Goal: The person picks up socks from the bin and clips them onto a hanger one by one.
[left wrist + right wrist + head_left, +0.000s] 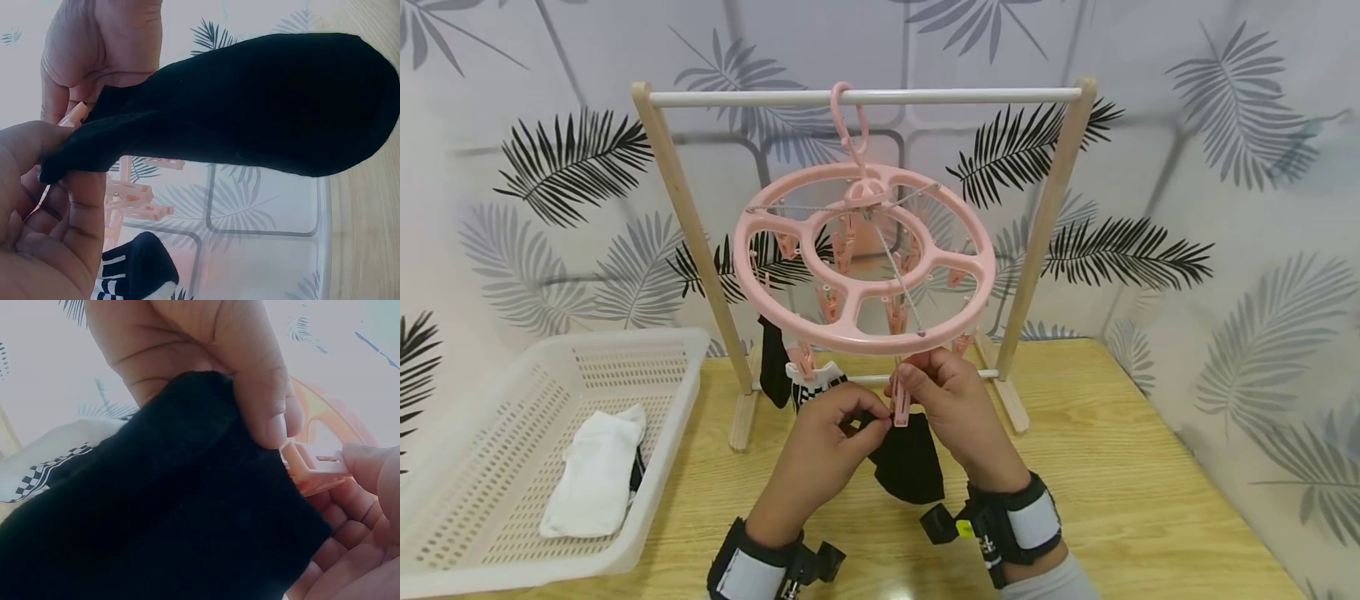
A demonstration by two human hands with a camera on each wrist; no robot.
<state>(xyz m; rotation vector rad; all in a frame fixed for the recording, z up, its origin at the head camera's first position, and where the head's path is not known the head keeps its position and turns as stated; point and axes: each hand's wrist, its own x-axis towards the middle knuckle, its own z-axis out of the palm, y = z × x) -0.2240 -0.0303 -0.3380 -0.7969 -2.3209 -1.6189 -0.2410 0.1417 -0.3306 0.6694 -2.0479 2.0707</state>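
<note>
A black sock [910, 458] hangs from my left hand [838, 437], whose thumb and fingers pinch its cuff. My right hand [958, 408] grips a pink clothespin [902, 400] hung from the front of the round pink drying hanger [880, 343]. In the right wrist view the right thumb presses the clothespin [319, 459] right beside the sock's cuff; whether its tips have the fabric between them cannot be told. Left of the hands, a black-and-white checkered sock [816, 379] hangs from another clothespin [802, 360]. A further dark sock [773, 362] shows behind it.
The hanger hooks onto the white bar [940, 96] of a wooden stand [1048, 225]. On the left stands a white basket [662, 442] with a folded white sock [591, 475] in it. Several other pink clothespins [896, 315] dangle from the rings above the wooden table [1112, 475].
</note>
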